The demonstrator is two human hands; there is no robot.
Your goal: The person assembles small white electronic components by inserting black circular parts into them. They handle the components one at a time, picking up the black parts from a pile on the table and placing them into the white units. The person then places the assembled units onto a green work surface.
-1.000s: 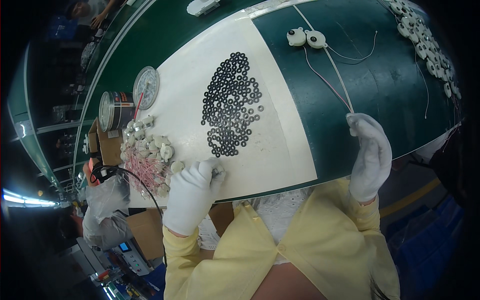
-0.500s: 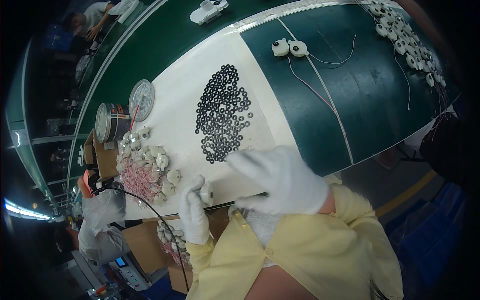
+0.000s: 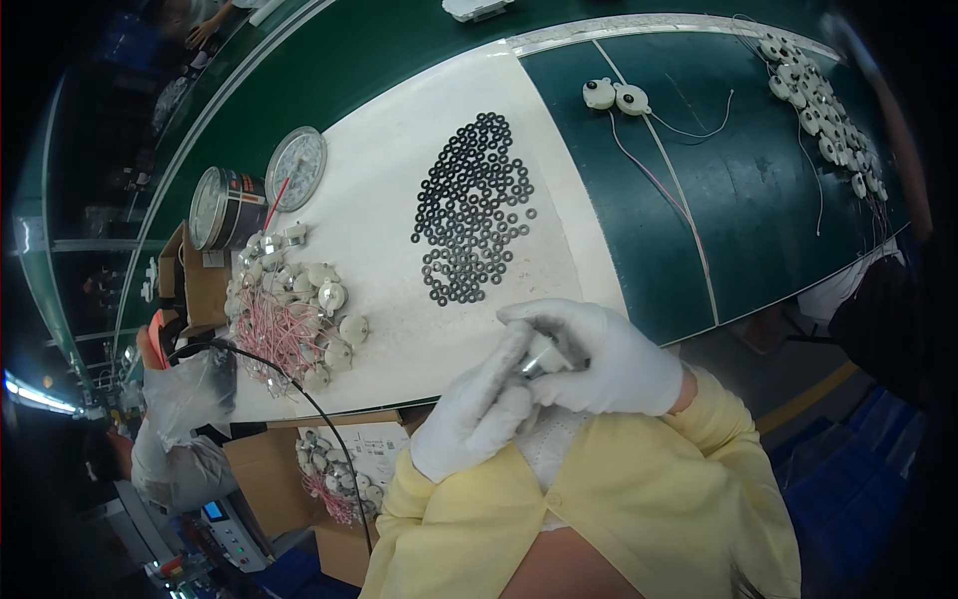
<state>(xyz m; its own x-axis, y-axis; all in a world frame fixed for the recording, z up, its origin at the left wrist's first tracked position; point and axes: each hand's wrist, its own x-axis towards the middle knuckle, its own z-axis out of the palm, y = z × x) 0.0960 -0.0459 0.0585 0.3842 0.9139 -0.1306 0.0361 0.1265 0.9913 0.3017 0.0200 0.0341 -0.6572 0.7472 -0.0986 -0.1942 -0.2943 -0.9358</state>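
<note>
Between my two white-gloved hands is a small motor with a pale round housing and a shiny metal part (image 3: 544, 358), held near the table's front edge. My left hand (image 3: 471, 427) is closed around its left side. From the right, my right hand (image 3: 624, 364) closes on the same motor with fingers and thumb; its fingertips partly hide it. Whether a ring is in those fingers cannot be seen. Just beyond the hands, many small black rings (image 3: 477, 200) lie spread on the white sheet (image 3: 374, 220).
Left on the sheet is a heap of similar motors with pink wires (image 3: 284, 324). Behind it stand a tin (image 3: 228, 208) and a round dish (image 3: 297, 168) with a red stick. Two motors (image 3: 616, 96) and a larger group (image 3: 823, 115) lie on the green mat. Below left sits an open carton (image 3: 269, 479).
My right hand has come back from the near edge of the rings to the motor. My left hand has carried the motor rightward, and both hands now meet around it.
</note>
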